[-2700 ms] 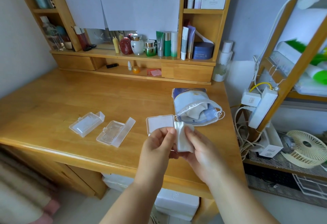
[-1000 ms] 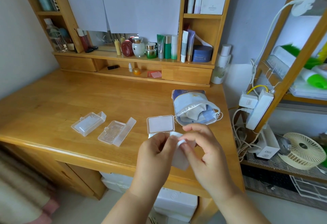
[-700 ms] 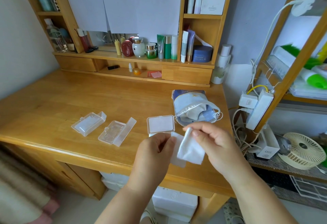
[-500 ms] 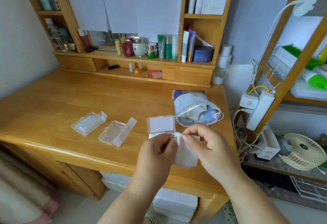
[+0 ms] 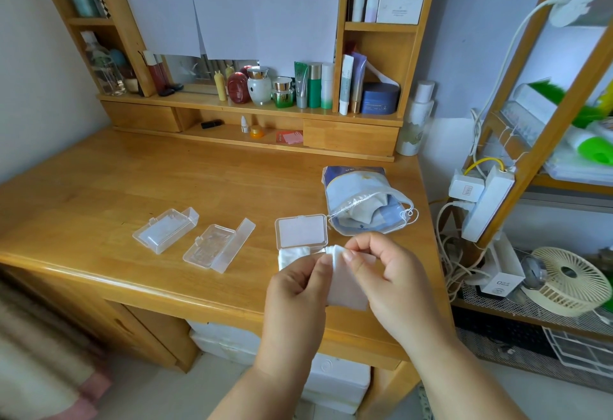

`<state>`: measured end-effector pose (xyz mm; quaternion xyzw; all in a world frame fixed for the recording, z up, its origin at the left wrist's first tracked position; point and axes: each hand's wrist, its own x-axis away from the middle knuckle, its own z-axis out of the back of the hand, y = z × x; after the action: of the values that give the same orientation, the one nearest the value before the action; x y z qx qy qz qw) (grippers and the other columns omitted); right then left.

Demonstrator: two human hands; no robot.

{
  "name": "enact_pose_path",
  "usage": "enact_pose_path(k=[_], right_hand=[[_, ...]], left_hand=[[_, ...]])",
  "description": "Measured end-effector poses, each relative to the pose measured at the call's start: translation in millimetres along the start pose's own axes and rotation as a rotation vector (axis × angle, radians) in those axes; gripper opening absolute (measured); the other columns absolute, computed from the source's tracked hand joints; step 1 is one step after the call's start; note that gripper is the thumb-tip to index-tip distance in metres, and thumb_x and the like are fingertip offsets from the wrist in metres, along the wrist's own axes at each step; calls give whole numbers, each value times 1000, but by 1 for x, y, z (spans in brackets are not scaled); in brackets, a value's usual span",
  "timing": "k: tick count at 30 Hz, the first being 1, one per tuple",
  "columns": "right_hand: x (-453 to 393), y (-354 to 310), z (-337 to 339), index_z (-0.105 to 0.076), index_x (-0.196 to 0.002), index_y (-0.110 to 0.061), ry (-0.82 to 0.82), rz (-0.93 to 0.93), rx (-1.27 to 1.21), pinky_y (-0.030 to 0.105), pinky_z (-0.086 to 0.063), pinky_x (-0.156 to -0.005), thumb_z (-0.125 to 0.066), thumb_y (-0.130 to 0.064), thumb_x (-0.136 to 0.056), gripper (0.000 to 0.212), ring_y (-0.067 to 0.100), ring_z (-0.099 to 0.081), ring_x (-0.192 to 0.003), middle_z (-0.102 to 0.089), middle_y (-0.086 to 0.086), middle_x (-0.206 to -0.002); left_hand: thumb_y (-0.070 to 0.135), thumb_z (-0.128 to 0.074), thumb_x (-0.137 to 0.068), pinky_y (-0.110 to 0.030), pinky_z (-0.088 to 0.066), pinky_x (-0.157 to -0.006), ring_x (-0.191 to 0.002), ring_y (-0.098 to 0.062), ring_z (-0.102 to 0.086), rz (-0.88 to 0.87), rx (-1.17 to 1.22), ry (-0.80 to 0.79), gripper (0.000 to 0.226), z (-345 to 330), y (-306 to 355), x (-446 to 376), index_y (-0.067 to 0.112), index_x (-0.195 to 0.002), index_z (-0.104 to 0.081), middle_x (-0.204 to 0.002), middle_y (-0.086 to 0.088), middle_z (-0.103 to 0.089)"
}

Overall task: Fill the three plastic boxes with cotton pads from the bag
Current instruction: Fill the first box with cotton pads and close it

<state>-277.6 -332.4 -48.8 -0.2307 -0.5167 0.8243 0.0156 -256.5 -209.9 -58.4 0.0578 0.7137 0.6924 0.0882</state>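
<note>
Both hands are working above the front edge of the desk (image 5: 99,187), toward its right corner. The left hand (image 5: 298,290) and the right hand (image 5: 384,277) are each pinching the top of a white cotton pad (image 5: 345,290) between thumb and fingertips, fingers curled narrowly onto it. The pad is hanging upright, its long axis running roughly top to bottom, lower edge pointing at the front edge. Whether this is one pad or several pressed together cannot be told.

Just behind the hands, the third box (image 5: 300,237) is lying open, lid raised toward the back edge; white pads are showing in its base, which the left hand is partly hiding. The bag (image 5: 361,204) is lying just beside this box on the right, near the right edge, its open mouth with drawstring facing the front edge and its long axis running front to back.

Three clear plastic boxes are counted. The first box (image 5: 166,230) and second box (image 5: 215,247) are lying open side by side left of centre, well apart from the hands, long axes slanting toward the back right corner. Their contents cannot be confirmed.

Along the back edge a shelf unit (image 5: 252,111) is carrying bottles and jars. A white bottle (image 5: 414,121) is standing at the back right corner.
</note>
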Motion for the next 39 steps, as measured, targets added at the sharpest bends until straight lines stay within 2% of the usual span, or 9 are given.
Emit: enact_pose_path(k=[6,8,12,17,23,26,30,36,39], right_hand=[[1,14,-7,-64,-95,-23,71,111,87,8,-42,-70,-65,-22,-84,11,2,-58,-85,-64,-15,-90],[4,24,-5,-62,-106,-30,-29,-104,-78,8,-44,-73,-70,-25,-83,25,1,-59,-89,-64,-15,-98],[7,35,-5,-70,-81,-19,-175,-429,-448,23,-48,-58,-66,-14,-85,7,15,-58,-66,-67,-2,-70],[15,38,-25,-57,-87,-18,-45,-317,-274,26,-44,-59,-55,-22,-93,7,11,-55,-63,-61,-5,-69],[15,37,-36,-49,-83,-22,-50,-265,-66,18,-40,-56,-46,-27,-97,15,3,-53,-59,-59,-10,-63],[7,42,-33,-44,-70,-24,-74,-259,13,16,-33,-48,-49,-31,-94,26,0,-43,-51,-52,-20,-55],[-10,50,-33,-56,-72,-14,-63,-386,-114,19,-36,-49,-53,-40,-91,32,6,-46,-51,-54,-7,-55],[-32,74,-19,-63,-84,-20,-33,-403,-109,16,-43,-52,-56,-16,-91,11,1,-49,-52,-60,-7,-68],[-32,81,-23,-64,-81,-26,-79,-346,-41,18,-45,-63,-60,-13,-89,16,2,-53,-62,-60,-13,-68]], left_hand=[[39,-58,-89,-37,-44,-60,-65,-21,-53,-110,-132,-4,26,1,-9,1,18,-84,-72,-76,-21,-66],[25,-57,-94,-44,-51,-67,-72,-29,-62,-92,-103,-16,18,3,-14,0,26,-88,-73,-79,-10,-72],[9,-50,-96,-46,-52,-77,-86,-27,-66,-15,-13,19,24,2,-25,1,25,-106,-65,-89,-4,-72],[4,-40,-98,-12,-47,-68,-79,1,-61,-31,-29,142,30,-15,-35,5,28,-115,-47,-93,-1,-61],[2,-46,-94,-14,-45,-63,-76,-4,-60,-114,-192,99,49,-17,-44,11,26,-135,-32,-88,3,-59],[-1,-55,-89,-19,-49,-60,-70,-8,-62,-250,-339,66,53,-1,-43,6,44,-113,-40,-81,6,-59],[-6,-62,-81,-4,-34,-55,-61,2,-53,-308,-563,71,43,17,-35,-12,37,-76,-58,-70,11,-58],[1,-58,-86,-23,-54,-64,-54,-8,-60,119,-316,91,25,46,-25,-75,22,-85,-70,-67,2,-66],[-3,-57,-85,-16,-50,-50,-53,-9,-57,174,-384,0,30,38,-30,-84,24,-76,-67,-68,-2,-62]])
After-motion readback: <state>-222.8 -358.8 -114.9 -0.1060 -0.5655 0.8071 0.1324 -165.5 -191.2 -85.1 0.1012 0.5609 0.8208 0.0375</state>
